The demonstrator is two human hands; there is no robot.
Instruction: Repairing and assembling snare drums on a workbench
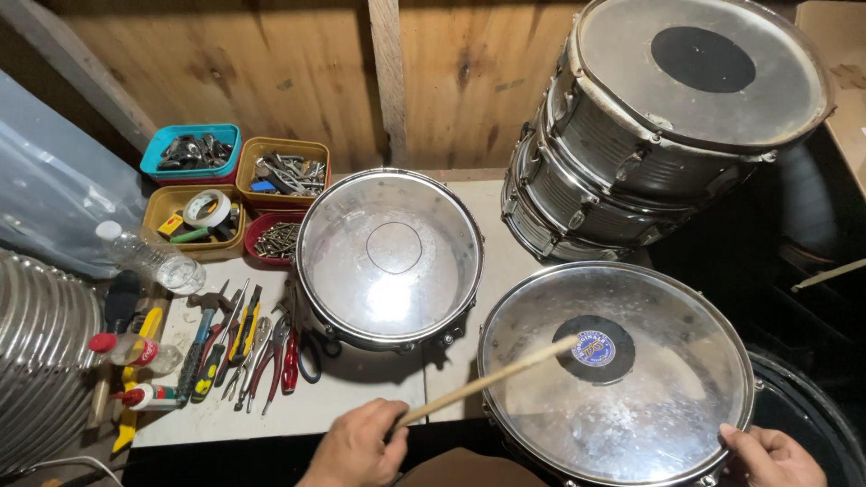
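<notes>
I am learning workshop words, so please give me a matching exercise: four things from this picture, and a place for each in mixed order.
1. drumstick
2. roll of tape
3. right hand
4. pliers

a. in a yellow tray
b. on the near drum's rim
c. in the left hand
d. flat on the table

Pairs: 1-c, 2-a, 3-b, 4-d

Wooden drumstick [487,379], matt; near drum [622,397] glossy clear plastic head, shiny metal rim; rough wood wall [271,81]
</notes>
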